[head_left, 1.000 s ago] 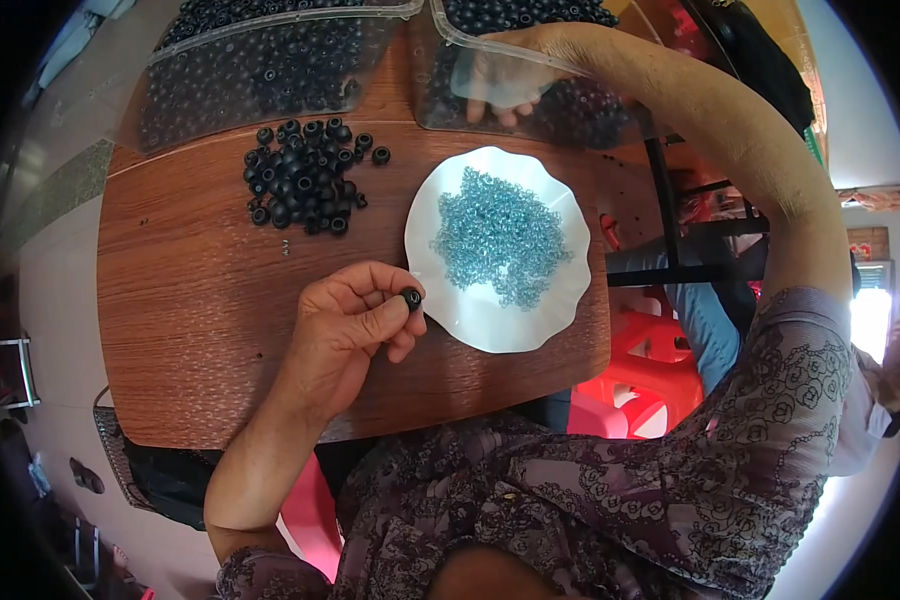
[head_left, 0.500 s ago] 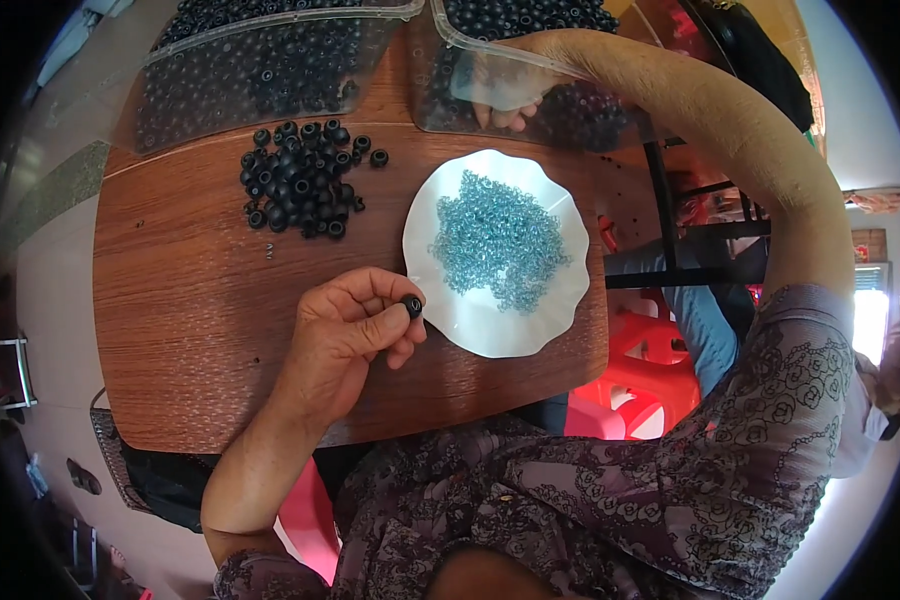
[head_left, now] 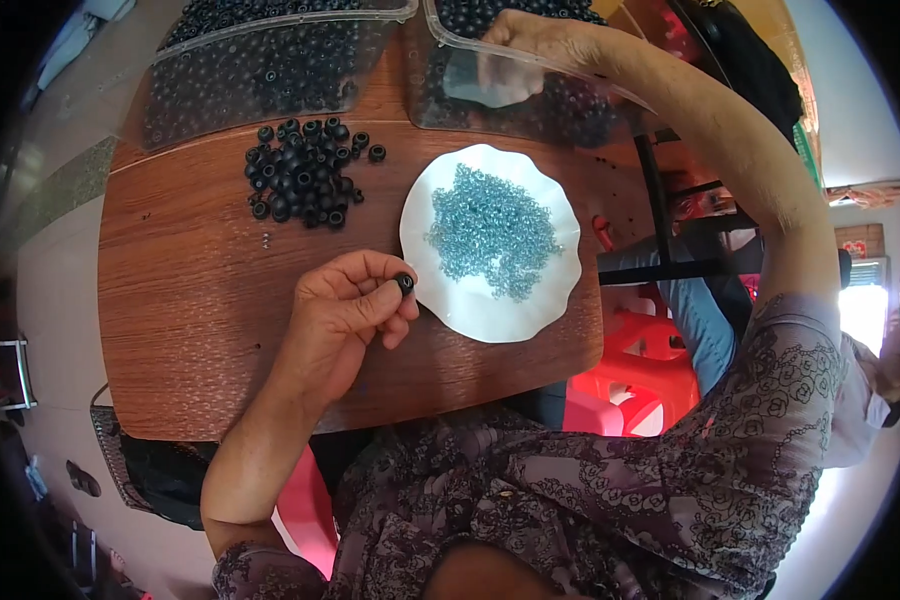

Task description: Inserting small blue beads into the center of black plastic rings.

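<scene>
Between the thumb and index finger of my left hand (head_left: 345, 312) is a black round bead (head_left: 405, 283) with a hole, held beside the rim of a white scalloped plate (head_left: 490, 325). A heap of small clear blue-green beads (head_left: 495, 230) lies on that plate. My right hand (head_left: 540, 38) is stretched out to the right-hand clear plastic box (head_left: 450, 115), over its dark beads (head_left: 460, 15). The box's wall and rim partly cover its fingers, so their grip is unclear. Loose black beads (head_left: 305, 175) are piled on the table, left of the plate.
A second clear plastic box (head_left: 300, 75) full of dark beads stands at the far left of the wooden table (head_left: 180, 340). Tiny clear beads (head_left: 265, 240) lie near the black pile. Red stools (head_left: 640, 355) and a person's denim-clad leg (head_left: 695, 320) are beyond the table's right edge.
My right hand has risen inside the right-hand box, from low behind its front wall to near the rim. My left hand keeps its hold on the black bead. The view has shifted slightly.
</scene>
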Demonstrator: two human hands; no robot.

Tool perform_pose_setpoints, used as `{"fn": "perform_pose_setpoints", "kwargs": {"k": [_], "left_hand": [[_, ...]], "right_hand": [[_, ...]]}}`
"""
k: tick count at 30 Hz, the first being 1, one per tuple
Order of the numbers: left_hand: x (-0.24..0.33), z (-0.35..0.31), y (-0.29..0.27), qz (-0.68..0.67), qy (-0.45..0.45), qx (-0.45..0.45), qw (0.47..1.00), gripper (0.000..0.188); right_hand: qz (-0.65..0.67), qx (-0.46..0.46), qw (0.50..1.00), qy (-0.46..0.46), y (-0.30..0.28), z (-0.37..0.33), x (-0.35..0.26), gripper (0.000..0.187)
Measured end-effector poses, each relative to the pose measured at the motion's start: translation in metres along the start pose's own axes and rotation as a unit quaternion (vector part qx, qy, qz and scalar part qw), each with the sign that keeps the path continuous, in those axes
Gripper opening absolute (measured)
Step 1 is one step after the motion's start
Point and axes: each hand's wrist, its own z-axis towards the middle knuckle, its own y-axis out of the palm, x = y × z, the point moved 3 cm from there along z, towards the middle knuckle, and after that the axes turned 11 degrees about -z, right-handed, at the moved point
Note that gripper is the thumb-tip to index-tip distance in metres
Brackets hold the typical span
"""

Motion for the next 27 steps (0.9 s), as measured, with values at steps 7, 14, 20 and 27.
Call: {"fn": "perform_pose_setpoints", "kwargs": {"k": [7, 14, 20, 27], "left_hand": [[0.001, -0.002, 0.0, -0.017, 0.017, -0.005, 1.0, 0.015], [0.003, -0.005, -0.004, -0.028, 0.041, -0.008, 0.999, 0.016], [0.005, -0.001, -0.004, -0.055, 0.052, -0.025, 0.997, 0.016], [0.009, -0.003, -0.003, -0.059, 0.064, -0.024, 0.996, 0.015]], "right_hand": [[0.113, 0.28, 0.95, -0.075, -0.012, -0.079, -0.027, 0.012], [0.226, 0.339, 0.883, -0.232, 0.066, -0.125, -0.078, 0.013], [0.346, 0.237, 0.887, -0.193, 0.131, -0.096, -0.086, 0.015], [0.375, 0.24, 0.874, -0.193, 0.149, -0.075, -0.088, 0.016]]}}
